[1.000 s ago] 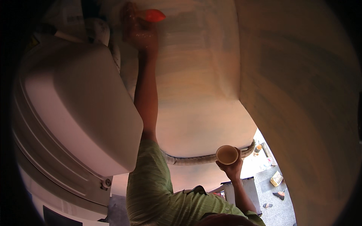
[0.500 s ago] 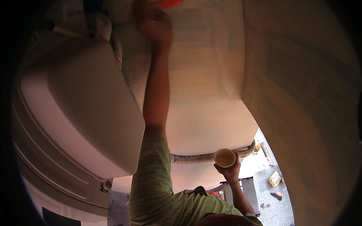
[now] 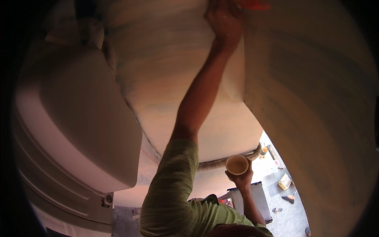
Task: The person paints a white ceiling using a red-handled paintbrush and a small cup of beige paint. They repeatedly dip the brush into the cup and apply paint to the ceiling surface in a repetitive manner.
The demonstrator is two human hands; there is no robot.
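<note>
My left hand (image 3: 226, 19) is raised high against the smeared beige-grey surface (image 3: 173, 71). Its fingers are closed on a flat red piece (image 3: 254, 4), blurred and partly cut off by the upper edge, so its kind is unclear. Lower down, at the right, my right hand (image 3: 241, 179) grips a round, open-topped beige cup (image 3: 237, 165) from below and the side. The cup's pale interior shows, but I cannot make out what it contains. A green striped sleeve (image 3: 169, 189) covers my left upper arm.
A bulky white casing (image 3: 90, 110) stands close at the left. A curved, darker wall (image 3: 316, 130) rises at the right. A wrapped hose (image 3: 213, 164) runs behind the cup. On the floor below lie a yellowish container (image 3: 284, 182), a sandal (image 3: 277, 209) and a grey slatted stand (image 3: 258, 201).
My left hand has swept right along the surface with the red piece, to near the corner with the right wall. My right hand still holds the cup at nearly the same spot.
</note>
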